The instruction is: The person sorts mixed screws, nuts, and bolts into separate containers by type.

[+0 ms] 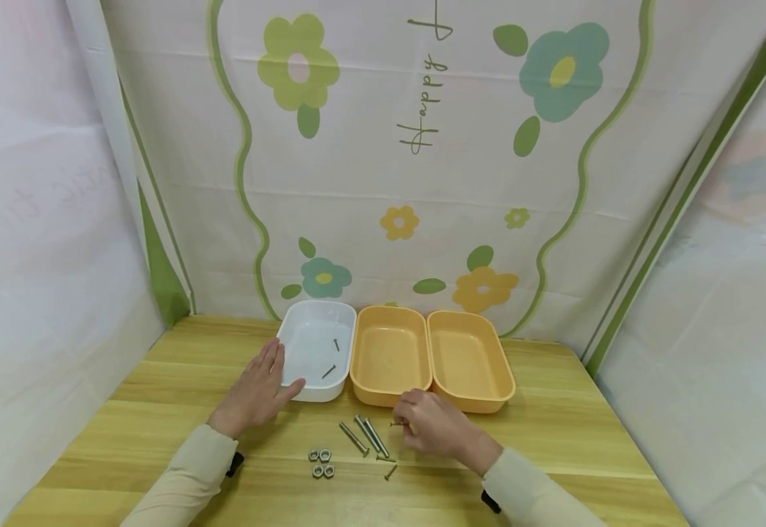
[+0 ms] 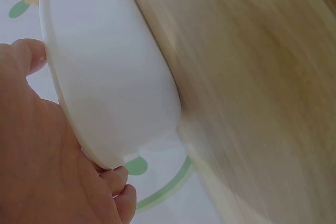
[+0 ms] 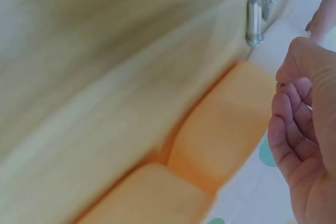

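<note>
My left hand rests on the left near corner of a white tray, thumb on the near rim and fingers spread along the left side. In the left wrist view its thumb touches the rim. Two small screws lie inside this tray. My right hand pinches a small screw between thumb and fingertips, just in front of the middle orange tray; only its tip shows in the right wrist view. Left of that hand, two more small screws lie on the table.
Several long bolts lie in front of the trays, with several hex nuts grouped to their left. A second orange tray adjoins the middle one. Behind the wooden table hangs a flowered cloth.
</note>
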Demonstrator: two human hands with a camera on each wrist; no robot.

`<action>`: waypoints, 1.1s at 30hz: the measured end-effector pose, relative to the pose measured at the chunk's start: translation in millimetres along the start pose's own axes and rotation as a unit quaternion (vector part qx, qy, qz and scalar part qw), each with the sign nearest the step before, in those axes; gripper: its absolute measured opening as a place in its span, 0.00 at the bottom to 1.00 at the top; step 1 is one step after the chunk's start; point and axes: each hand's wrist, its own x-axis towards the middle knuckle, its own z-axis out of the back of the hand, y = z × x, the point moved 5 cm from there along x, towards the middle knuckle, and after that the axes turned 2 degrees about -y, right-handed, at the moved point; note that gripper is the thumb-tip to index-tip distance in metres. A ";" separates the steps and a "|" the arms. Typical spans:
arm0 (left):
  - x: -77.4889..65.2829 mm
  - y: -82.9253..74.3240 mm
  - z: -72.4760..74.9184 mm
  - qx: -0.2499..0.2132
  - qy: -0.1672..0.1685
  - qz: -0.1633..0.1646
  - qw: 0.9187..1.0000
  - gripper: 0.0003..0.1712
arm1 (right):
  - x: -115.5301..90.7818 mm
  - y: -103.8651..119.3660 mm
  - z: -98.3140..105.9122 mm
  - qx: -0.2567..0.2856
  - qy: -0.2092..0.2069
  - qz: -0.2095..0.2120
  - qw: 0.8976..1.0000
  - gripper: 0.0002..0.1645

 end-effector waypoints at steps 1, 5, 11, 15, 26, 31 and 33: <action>0.0 0.1 0.2 0.000 0.000 0.000 1.000 0.53 | 1.3 0.1 2.3 -0.003 -0.003 0.006 1.000 0.10; 0.5 0.1 -0.5 0.001 0.001 -0.001 1.000 0.53 | 7.3 -1.0 12.0 -0.012 -0.021 0.025 0.999 0.10; 1.0 0.3 -1.3 0.002 -0.001 -0.002 1.000 0.53 | 19.9 -3.9 26.0 -0.041 -0.057 0.051 0.996 0.11; -0.3 0.5 -1.4 0.002 -0.005 -0.004 1.000 0.53 | 31.7 -7.1 32.0 -0.051 -0.052 0.046 0.996 0.10; -1.8 -0.1 -1.0 -0.001 -0.002 -0.001 1.000 0.53 | 76.3 -14.0 35.5 -0.046 -0.037 0.023 0.998 0.07; -1.8 0.7 -1.5 0.003 -0.005 -0.001 1.000 0.53 | 97.1 -13.5 30.2 -0.046 -0.039 0.015 0.998 0.05; -1.9 0.9 -1.1 0.004 -0.008 -0.002 1.000 0.53 | 104.5 -13.0 27.2 -0.043 -0.044 0.007 0.998 0.05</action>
